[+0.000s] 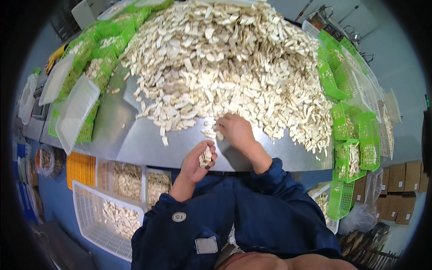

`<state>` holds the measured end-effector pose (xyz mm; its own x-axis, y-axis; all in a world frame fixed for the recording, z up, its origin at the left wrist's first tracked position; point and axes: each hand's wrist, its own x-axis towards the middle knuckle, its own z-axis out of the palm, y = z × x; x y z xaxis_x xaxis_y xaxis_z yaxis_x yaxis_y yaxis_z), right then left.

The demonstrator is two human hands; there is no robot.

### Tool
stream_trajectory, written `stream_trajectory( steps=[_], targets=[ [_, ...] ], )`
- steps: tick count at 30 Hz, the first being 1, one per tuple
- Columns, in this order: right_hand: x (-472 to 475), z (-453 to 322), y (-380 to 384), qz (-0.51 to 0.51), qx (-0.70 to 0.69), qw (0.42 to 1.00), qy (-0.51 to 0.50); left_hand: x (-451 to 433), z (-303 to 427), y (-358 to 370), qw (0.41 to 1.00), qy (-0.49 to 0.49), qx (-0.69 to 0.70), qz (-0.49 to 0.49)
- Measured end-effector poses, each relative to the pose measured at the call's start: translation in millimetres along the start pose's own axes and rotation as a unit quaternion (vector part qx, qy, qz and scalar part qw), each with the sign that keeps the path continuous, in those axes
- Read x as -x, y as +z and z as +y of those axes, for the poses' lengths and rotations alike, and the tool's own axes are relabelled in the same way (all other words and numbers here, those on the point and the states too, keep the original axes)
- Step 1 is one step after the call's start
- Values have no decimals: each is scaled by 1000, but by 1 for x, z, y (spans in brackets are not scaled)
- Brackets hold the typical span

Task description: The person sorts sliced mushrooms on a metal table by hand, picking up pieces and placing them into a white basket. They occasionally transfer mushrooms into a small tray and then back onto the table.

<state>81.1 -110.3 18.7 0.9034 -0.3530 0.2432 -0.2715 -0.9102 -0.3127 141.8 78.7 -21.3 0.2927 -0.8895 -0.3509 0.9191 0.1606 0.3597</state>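
A large heap of pale dried slices [216,67], which look like mushroom, covers much of the metal table [148,141] before me. My left hand [199,158] is closed around a small bunch of slices [205,158], held at the table's near edge. Just beyond it, at the heap's front edge, my right hand [237,131] reaches down with its fingers bent. Its fingertips touch a few loose slices [210,131] lying on the metal; whether they grip one is hidden.
Green plastic baskets [347,158] holding slices line the right side; more green baskets [98,67] stand at left. A white tray [77,113] leans on these. Below the table's left edge are a white crate [86,216] with slices and an orange crate [81,168]. Cardboard boxes [396,179] are stacked at right.
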Motion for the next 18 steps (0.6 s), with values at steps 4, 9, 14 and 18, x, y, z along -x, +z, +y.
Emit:
stream_trajectory(
  steps=[4, 9, 14, 18],
  targets=[
    [-8, -7, -14, -25, -34, 998, 52, -5, 4, 0, 1000, -2, -2, -21],
    [11, -13, -36, -146, -319, 935, 60, 1, 4, 1, 998, -1, 55, -2],
    [3, 14, -5, 81, -54, 995, -6, -3, 1, -12, 997, -13, 79, -19],
    [0, 11, -4, 34, -68, 997, -5, 11, 5, -11, 998, -2, 66, -20]
  ],
)
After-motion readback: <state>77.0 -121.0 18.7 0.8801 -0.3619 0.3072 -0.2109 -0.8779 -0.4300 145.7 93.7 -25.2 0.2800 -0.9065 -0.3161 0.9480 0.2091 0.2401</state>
